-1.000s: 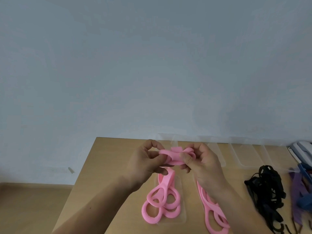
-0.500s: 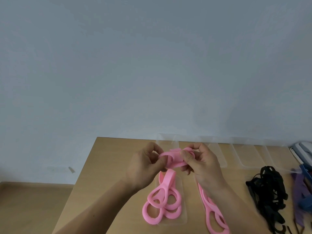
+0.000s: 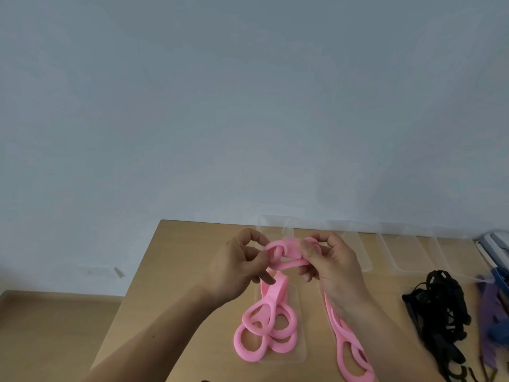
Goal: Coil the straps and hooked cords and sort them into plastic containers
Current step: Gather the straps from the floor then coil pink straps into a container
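Loose pink strap (image 3: 337,326): top hidden under right forearm (image 3: 385,334), lower end cut by bottom edge. Black cords (image 3: 435,323) run off bottom. Purple and blue straps (image 3: 491,307) and grey-white object (image 3: 495,242) clipped at right edge, kind unclear. Held pink strap (image 3: 286,250): ends buried in fingers (image 3: 308,250).

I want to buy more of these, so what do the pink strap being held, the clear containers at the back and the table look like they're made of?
Pink strap: probably silicone or soft rubber, matte; it folds tightly without creasing.
Clear containers: thin transparent plastic, glossy; the tabletop shows through.
Table: wood or wood-look laminate, smooth and light tan; which one cannot be told.
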A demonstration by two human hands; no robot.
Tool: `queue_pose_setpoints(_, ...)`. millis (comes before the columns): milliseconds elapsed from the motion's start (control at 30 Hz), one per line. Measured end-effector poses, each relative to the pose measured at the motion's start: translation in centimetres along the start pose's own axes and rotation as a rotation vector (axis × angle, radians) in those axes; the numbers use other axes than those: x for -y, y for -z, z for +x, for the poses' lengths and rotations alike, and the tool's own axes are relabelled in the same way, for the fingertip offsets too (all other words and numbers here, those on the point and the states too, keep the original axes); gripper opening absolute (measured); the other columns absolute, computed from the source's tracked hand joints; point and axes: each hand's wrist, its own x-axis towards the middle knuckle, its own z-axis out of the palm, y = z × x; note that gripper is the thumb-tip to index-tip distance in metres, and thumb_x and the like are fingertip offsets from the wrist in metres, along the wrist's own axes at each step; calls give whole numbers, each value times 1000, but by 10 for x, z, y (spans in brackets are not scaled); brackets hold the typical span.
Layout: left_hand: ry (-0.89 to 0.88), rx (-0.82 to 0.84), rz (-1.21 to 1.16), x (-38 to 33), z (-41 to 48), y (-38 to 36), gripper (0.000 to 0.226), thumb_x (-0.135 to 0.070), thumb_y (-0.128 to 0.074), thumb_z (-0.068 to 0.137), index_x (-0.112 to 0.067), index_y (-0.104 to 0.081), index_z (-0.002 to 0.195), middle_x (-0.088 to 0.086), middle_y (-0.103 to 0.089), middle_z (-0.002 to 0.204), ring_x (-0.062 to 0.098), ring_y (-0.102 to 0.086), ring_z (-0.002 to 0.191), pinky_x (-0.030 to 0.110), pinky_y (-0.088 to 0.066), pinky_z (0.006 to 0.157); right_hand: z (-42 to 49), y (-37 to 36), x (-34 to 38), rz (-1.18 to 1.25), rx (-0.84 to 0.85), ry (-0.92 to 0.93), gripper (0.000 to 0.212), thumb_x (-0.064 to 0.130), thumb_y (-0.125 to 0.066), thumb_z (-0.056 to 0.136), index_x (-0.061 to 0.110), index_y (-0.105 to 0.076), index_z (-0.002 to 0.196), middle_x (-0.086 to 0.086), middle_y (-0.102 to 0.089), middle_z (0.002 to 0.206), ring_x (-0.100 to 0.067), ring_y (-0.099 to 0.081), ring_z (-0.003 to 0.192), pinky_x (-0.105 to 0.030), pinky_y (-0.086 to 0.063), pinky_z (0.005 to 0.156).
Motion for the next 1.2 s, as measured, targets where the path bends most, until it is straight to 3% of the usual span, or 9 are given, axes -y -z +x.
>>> queue_pose_setpoints(167,-70,-124,237,3,-3,-9,19,-45,-63,90,-34,-47,90,-9,-74,70,10,-70,57,17,-45,47,-1,-1,-4,-26,-5,15,19,16,-72,86,6,-60,98,-7,-68,68,-21,-62,51,-26,-49,47)
queue_pose_setpoints(300,-89,-126,396,6,-2,-13,18,-38,-59,96,-36,-42,90,-7,-73,72,13,-67,58,35,-50,52,-2,1,-4,-49,14,21,17,15,-71,87,7,-61,98,-7,-68,68,-21,-63,52,-26,-50,47)
queue_pose_setpoints(367,-84,-51,338,3,-2,-8,14,-38,-57,94,-33,-44,95,-10,-71,73,5,-61,59,27,-45,52,-3,5,-4,-67,35,18,15,14,-71,87,8,-61,97,-7,-69,68,-21,-64,52,-27,-50,48)
queue_pose_setpoints(433,-40,60,220,-4,-4,-2,32,-45,-57,88,-34,-45,115,-16,-68,102,-4,-62,83,14,-47,66,-4,9,-4,-85,74,6,16,16,-72,87,9,-62,97,-8,-70,70,-23,-66,55,-28,-51,50)
queue_pose_setpoints(533,-57,191,262,-14,1,-1,69,-52,-66,83,-44,-32,143,-16,-57,130,-3,-59,110,22,-52,90,-6,6,-2,-92,150,-14,24,29,-75,79,15,-64,95,-13,-71,73,-27,-68,58,-28,-51,51)
queue_pose_setpoints(700,-105,272,194,-20,4,-9,41,-28,-66,95,-24,-56,135,0,-71,95,13,-66,73,29,-55,63,-8,13,1,32,244,-48,22,38,-66,88,20,-70,100,-19,-72,85,-34,-70,70,-32,-54,57)
queue_pose_setpoints(800,-77,293,137,-17,1,-3,43,-24,-64,95,-18,-55,136,10,-71,100,18,-66,71,33,-55,64,-6,27,4,86,350,-109,26,30,-57,93,16,-73,108,-23,-72,96,-36,-71,80,-34,-55,61)
queue_pose_setpoints(967,-41,276,128,-15,1,-6,42,-27,-64,94,-15,-55,134,19,-69,96,21,-66,72,34,-55,64,-3,27,-4,14,284,-58,21,27,-63,84,19,-73,100,-19,-73,90,-39,-72,77,-33,-57,57)
queue_pose_setpoints(1200,23,154,80,-5,-2,-3,43,-24,-66,95,-12,-53,133,20,-69,81,24,-66,66,31,-53,59,-3,10,-22,-344,143,228,20,41,-57,88,25,-63,100,6,-75,81,-15,-73,65,-26,-57,57)
